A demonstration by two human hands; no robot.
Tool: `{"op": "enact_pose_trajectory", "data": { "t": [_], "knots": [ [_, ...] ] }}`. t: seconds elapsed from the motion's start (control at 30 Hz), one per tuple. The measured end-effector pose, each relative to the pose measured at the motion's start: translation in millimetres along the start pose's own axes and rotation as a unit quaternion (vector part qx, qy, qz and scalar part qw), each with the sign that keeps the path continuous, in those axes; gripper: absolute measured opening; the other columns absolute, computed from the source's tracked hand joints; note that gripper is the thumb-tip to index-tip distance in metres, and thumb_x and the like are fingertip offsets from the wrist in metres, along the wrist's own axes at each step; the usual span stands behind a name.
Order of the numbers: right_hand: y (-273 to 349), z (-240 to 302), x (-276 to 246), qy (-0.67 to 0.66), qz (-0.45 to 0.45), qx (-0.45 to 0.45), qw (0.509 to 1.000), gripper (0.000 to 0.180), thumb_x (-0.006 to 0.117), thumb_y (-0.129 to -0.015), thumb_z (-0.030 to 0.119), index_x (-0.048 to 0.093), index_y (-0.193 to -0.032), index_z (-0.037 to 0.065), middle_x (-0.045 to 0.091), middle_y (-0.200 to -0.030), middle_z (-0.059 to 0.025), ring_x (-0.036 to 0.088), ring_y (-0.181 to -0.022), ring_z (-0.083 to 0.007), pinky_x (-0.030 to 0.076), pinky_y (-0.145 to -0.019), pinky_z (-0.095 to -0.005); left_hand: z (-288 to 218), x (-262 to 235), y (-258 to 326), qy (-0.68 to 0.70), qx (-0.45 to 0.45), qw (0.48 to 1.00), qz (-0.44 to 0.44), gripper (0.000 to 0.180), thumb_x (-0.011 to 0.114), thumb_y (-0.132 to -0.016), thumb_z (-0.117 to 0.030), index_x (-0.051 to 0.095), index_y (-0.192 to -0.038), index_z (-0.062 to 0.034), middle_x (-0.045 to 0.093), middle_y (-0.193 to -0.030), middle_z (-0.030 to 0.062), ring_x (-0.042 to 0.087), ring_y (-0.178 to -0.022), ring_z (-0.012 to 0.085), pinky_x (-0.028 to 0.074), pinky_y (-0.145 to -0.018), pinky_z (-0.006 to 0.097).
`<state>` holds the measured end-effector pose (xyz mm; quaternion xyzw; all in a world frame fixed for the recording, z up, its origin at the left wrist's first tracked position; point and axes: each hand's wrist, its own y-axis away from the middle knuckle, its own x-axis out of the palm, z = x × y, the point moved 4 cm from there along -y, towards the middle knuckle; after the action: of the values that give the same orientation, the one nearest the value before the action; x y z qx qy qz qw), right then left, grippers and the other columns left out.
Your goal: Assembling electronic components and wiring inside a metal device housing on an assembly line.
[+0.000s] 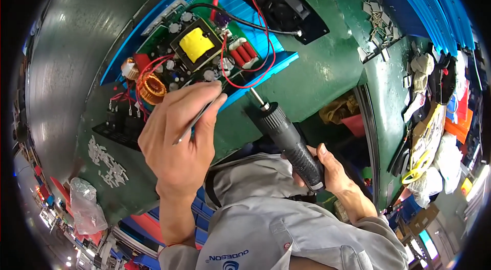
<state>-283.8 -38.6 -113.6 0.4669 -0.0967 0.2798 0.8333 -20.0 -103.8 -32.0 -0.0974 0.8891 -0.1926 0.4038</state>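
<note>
My left hand [179, 132] is closed on slim metal tweezers [197, 116], fingertips at the near edge of a circuit board [169, 65]. The board sits in a blue finned metal housing [245, 12] and carries a yellow-topped transformer [197, 45], a copper coil [152, 89] and red cylindrical parts [244, 55]. A looped red wire [274, 47] hangs over the housing's near side. My right hand [332, 170] grips a black electric screwdriver [291, 142]; its bit points up at the housing's near edge, beside the red wire. Whether the bit touches anything I cannot tell.
A black panel with fans [286, 6] lies behind the housing. Small metal pieces [378, 24] are heaped at the right, near blue finned profiles [424, 4]. White small parts [106, 162] and a clear plastic bag [86, 206] lie left. An open recess [340, 116] breaks the green bench's near side.
</note>
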Motion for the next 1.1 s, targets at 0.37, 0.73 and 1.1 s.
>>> {"op": "enact_pose_trajectory", "data": {
  "t": [0.37, 0.73, 1.1],
  "knots": [
    [-5, -7, 2, -0.069, 0.072, 0.012, 0.995, 0.096, 0.022, -0.097, 0.077, 0.052, -0.136, -0.005, 0.064, -0.072, -0.0099, 0.055, -0.057, -0.0120, 0.041, -0.054, -0.0262, -4, -1, -4, -0.015, 0.039, 0.999, 0.005, 0.019, 0.074, -0.086, 0.005, 0.066, -0.103, 0.0019, 0.074, -0.097, 0.0118, 0.071, -0.086, 0.0255, 0.057, -0.078, 0.034],
    [0, 3, 5, -0.092, 0.081, -0.026, 0.992, 0.081, 0.067, -0.086, 0.057, 0.055, -0.129, -0.011, 0.064, -0.074, -0.0132, 0.060, -0.064, -0.0171, 0.045, -0.059, -0.0291, -1, 0, 2, 0.005, 0.026, 1.000, -0.001, 0.020, 0.073, -0.087, 0.005, 0.064, -0.104, 0.0002, 0.074, -0.096, 0.0138, 0.072, -0.086, 0.0273, 0.058, -0.077, 0.034],
    [4, -4, 11, -0.051, 0.050, -0.003, 0.997, 0.098, 0.021, -0.096, 0.079, 0.054, -0.133, -0.006, 0.064, -0.075, -0.0115, 0.057, -0.065, -0.0150, 0.044, -0.062, -0.0294, -16, -22, -1, -0.015, 0.039, 0.999, -0.036, 0.009, 0.053, -0.100, -0.004, 0.058, -0.104, 0.0019, 0.065, -0.095, 0.0148, 0.062, -0.080, 0.0269, 0.052, -0.068, 0.036]
  ]
}}
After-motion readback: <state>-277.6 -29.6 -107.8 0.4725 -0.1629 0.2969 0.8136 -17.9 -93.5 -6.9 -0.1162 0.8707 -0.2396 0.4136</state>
